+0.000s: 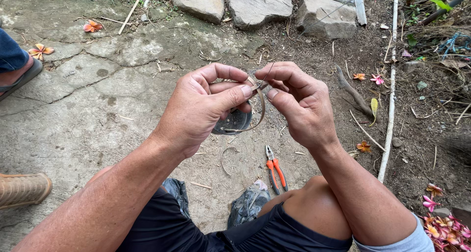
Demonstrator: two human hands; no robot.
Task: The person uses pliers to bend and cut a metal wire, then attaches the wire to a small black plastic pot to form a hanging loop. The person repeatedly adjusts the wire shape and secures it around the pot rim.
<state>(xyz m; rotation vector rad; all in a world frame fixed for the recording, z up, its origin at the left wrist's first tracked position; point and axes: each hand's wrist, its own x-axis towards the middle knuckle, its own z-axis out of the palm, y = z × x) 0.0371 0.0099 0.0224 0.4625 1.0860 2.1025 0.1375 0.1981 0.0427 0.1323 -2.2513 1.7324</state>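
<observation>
1. The left hand (196, 109) is curling shut around a thin bent strip (261, 107), thumb pressing its top end against the forefinger.
2. The right hand (299, 102) is pinching a fine wire (267, 74) between thumb and forefinger right at that same end of the strip, so the two hands are meeting fingertip to fingertip.
3. The strip is arching down from the fingertips as a loop, held in the air above the ground in front of the knees; a dark round object (234, 123) is sitting behind the left fingers, and what it is cannot be told.
4. Pliers with orange handles (275, 169) are lying on the ground just below the hands, between the knees.
5. A curved scrap of strip (224, 159) is lying on the ground to the left of the pliers.
6. The cracked concrete ground (88, 109) is spreading out to the left, giving way to bare soil (422, 149) on the right.
7. Fallen orange and pink flowers (92, 26) are lying scattered about, and flat stones (257, 5) are lining the far edge.
8. Another person's sandalled foot (17, 75) is resting at the left edge.
</observation>
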